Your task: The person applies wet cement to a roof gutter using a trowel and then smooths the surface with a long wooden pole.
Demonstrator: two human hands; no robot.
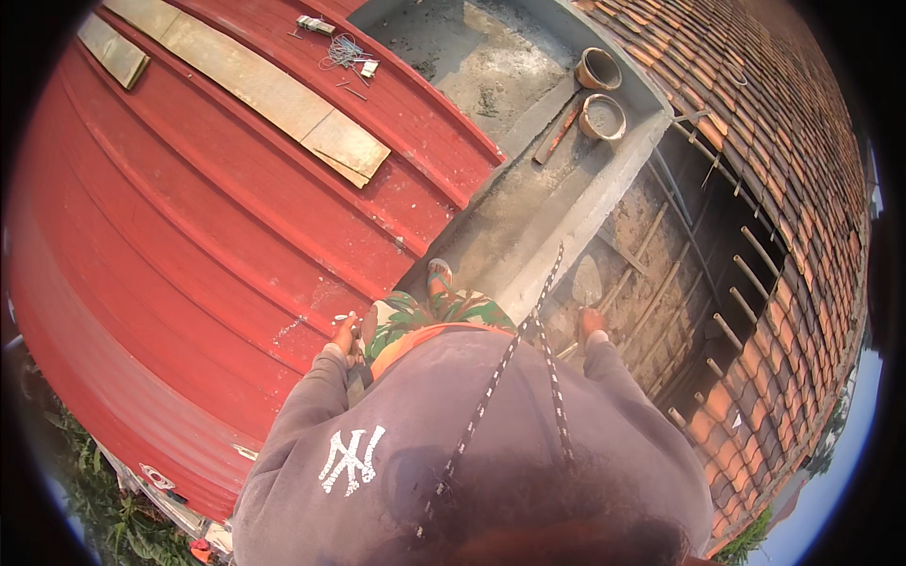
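Note:
My right hand point(593, 324) is low beside the concrete wall, its fingers closed. Just beyond it shows a rounded grey blade, which looks like a trowel point(587, 280); the handle is hidden in the hand. On the other side, my left hand point(345, 334) hangs by my thigh over the edge of the red metal roof point(217, 217). Its fingers are curled, and a small brownish-grey shape lies against them, too unclear to name. One foot point(439, 275) stands in the concrete gutter point(505, 222) between the roof and the wall.
Two buckets point(602, 117) stand in the gutter's far corner, beside a long red-edged tool point(558, 132). Boards point(274, 94) and a tangle of string point(345, 52) lie on the red roof. Right of the wall point(613, 203), an opening with exposed battens point(741, 274) borders the tiled roof point(783, 141).

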